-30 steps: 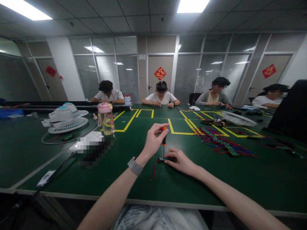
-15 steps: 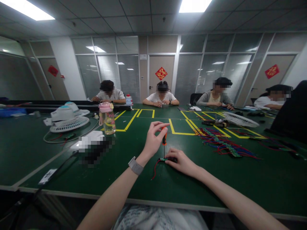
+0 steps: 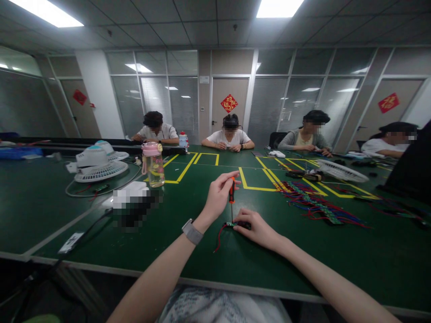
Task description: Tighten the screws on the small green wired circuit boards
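Note:
My left hand point(image 3: 218, 194) has its fingers round the top of an orange and black screwdriver point(image 3: 232, 193), which stands upright. The tip of its shaft meets a small green circuit board point(image 3: 229, 224) lying on the green table point(image 3: 188, 264). My right hand point(image 3: 254, 228) rests on the table and pinches the board's right end, where a dark part shows under the fingers. A red wire point(image 3: 219, 237) curls from the board's left end toward the table's front edge.
A pink-lidded bottle point(image 3: 156, 166) and white fan parts point(image 3: 97, 166) stand at left. Many wired circuit boards point(image 3: 313, 202) lie in a row at right, near a white fan grille point(image 3: 342, 171). Several people sit across the table. Yellow tape point(image 3: 259, 188) marks the tabletop.
My left hand's fingers have closed in more around the screwdriver's handle. The whole view has shifted slightly. My right hand stays on the board.

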The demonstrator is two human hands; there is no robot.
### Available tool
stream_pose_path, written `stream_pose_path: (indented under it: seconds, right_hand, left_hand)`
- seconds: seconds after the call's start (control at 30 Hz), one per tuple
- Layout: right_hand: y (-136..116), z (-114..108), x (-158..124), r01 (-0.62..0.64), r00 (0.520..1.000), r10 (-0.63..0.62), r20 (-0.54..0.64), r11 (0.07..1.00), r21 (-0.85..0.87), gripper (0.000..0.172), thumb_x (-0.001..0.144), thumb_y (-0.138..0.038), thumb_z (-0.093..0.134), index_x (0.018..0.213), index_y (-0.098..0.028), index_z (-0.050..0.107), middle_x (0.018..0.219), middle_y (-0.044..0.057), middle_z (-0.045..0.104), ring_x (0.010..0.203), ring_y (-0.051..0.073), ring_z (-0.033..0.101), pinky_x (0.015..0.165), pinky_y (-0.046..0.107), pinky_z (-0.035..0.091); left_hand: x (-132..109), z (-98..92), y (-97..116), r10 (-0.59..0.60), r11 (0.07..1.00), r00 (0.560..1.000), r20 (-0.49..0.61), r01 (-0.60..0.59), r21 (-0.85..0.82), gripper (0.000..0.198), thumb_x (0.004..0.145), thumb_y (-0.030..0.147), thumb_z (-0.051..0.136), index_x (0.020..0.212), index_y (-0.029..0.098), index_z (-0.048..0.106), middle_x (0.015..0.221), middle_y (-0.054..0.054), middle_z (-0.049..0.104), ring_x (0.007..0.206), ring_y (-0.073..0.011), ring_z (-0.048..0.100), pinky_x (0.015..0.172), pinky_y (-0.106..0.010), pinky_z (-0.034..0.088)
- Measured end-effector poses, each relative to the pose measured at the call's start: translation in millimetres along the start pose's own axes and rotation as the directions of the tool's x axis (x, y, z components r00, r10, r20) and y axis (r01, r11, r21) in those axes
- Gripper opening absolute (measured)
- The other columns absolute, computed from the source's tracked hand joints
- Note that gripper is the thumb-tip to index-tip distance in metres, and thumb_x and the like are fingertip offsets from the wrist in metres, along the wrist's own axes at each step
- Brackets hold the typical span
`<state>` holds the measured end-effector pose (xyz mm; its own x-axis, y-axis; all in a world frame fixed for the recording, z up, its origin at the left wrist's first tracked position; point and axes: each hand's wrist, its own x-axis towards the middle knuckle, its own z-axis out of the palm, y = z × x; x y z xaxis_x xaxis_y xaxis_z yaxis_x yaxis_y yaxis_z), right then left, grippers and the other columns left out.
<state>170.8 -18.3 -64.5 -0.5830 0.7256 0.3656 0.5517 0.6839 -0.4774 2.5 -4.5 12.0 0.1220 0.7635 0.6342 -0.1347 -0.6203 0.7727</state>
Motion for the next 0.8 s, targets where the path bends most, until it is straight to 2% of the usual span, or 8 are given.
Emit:
stream_pose_path:
  seconds: [0.1, 0.23, 0.33, 0.47, 0.57, 0.67, 0.73, 0.8]
  right_hand:
    - [-1.0, -0.5, 0.1, 0.000, 1.000, 0.000, 0.000, 1.000, -0.001, 0.015, 0.088, -0.024, 0.061, 0.094, -0.016, 0.071, 0.087, 0.005, 0.059, 0.076, 0.017, 0.059, 0.070, 0.027, 0.047]
    - [-1.8, -1.2, 0.1, 0.005, 1.000, -0.005, 0.000, 1.000, -0.014, 0.014, 0.088, -0.025, 0.061, 0.092, -0.016, 0.071, 0.086, 0.005, 0.059, 0.076, 0.017, 0.059, 0.070, 0.028, 0.046]
    - [-1.7, -1.1, 0.2, 0.008, 1.000, -0.008, -0.004, 1.000, -0.017, 0.015, 0.088, -0.025, 0.061, 0.093, -0.016, 0.071, 0.086, 0.005, 0.059, 0.077, 0.017, 0.059, 0.071, 0.028, 0.046]
    - [-0.2, -0.5, 0.4, 0.004, 1.000, -0.004, 0.003, 1.000, -0.013, 0.016, 0.088, -0.025, 0.060, 0.095, -0.017, 0.071, 0.086, 0.005, 0.059, 0.076, 0.017, 0.058, 0.070, 0.028, 0.046]
    - [-0.2, -0.4, 0.7, 0.000, 1.000, 0.000, 0.005, 1.000, -0.019, 0.015, 0.088, -0.025, 0.060, 0.095, -0.016, 0.071, 0.086, 0.005, 0.059, 0.075, 0.017, 0.058, 0.069, 0.027, 0.045]
    - [-2.2, -0.9, 1.1, 0.002, 1.000, -0.002, 0.007, 1.000, -0.030, 0.015, 0.088, -0.024, 0.060, 0.093, -0.016, 0.071, 0.085, 0.004, 0.058, 0.075, 0.016, 0.058, 0.068, 0.027, 0.045]
    - [-3.5, -1.4, 1.1, 0.001, 1.000, -0.001, 0.005, 1.000, -0.023, 0.015, 0.088, -0.024, 0.060, 0.093, -0.016, 0.072, 0.085, 0.005, 0.059, 0.075, 0.016, 0.058, 0.068, 0.026, 0.045]
    - [-4.0, -1.7, 0.8, 0.000, 1.000, 0.000, 0.003, 1.000, -0.013, 0.015, 0.088, -0.024, 0.060, 0.094, -0.016, 0.072, 0.085, 0.005, 0.059, 0.075, 0.016, 0.058, 0.068, 0.026, 0.045]
  left_hand:
    - [-0.9, 0.7, -1.0, 0.002, 1.000, 1.000, -0.001, -0.002, 0.030, 0.027, 0.086, 0.025, 0.058, 0.110, 0.018, 0.069, 0.100, -0.008, 0.067, 0.085, -0.0157, 0.064, 0.077, -0.028, 0.053]
    - [-1.3, -1.0, -0.5, 0.091, 0.978, 0.994, -0.057, -0.079, 0.193, 0.021, 0.084, 0.025, 0.061, 0.100, 0.021, 0.074, 0.108, -0.008, 0.059, 0.101, -0.0174, 0.059, 0.084, -0.026, 0.049]
    - [-0.2, -1.7, -0.3, 0.074, 0.990, 0.997, -0.015, -0.072, 0.124, 0.027, 0.089, 0.020, 0.050, 0.106, 0.021, 0.072, 0.118, -0.008, 0.059, 0.111, -0.0180, 0.056, 0.091, -0.028, 0.048]
    - [0.3, 0.2, -2.2, -0.009, 1.000, 1.000, 0.022, 0.010, -0.009, 0.030, 0.090, 0.022, 0.050, 0.114, 0.018, 0.067, 0.111, -0.009, 0.065, 0.092, -0.0167, 0.064, 0.078, -0.029, 0.053]
    - [-0.4, -0.2, -3.0, 0.031, 0.993, 0.999, -0.034, -0.027, 0.112, 0.025, 0.083, 0.023, 0.062, 0.107, 0.018, 0.070, 0.100, -0.007, 0.064, 0.087, -0.0151, 0.062, 0.076, -0.026, 0.052]
    - [-0.8, -2.1, -3.0, 0.085, 0.979, 0.993, -0.080, -0.069, 0.191, 0.020, 0.082, 0.024, 0.064, 0.100, 0.021, 0.073, 0.107, -0.007, 0.058, 0.099, -0.0169, 0.059, 0.080, -0.024, 0.051]
    - [-0.8, -2.5, -3.1, 0.060, 0.991, 0.997, -0.050, -0.054, 0.121, 0.023, 0.087, 0.025, 0.056, 0.103, 0.021, 0.072, 0.114, -0.008, 0.057, 0.103, -0.0178, 0.059, 0.082, -0.026, 0.052]
    - [-0.9, -1.7, -3.5, 0.003, 1.000, 1.000, 0.013, -0.004, 0.012, 0.029, 0.091, 0.025, 0.049, 0.111, 0.020, 0.069, 0.113, -0.009, 0.061, 0.097, -0.0173, 0.062, 0.079, -0.027, 0.053]
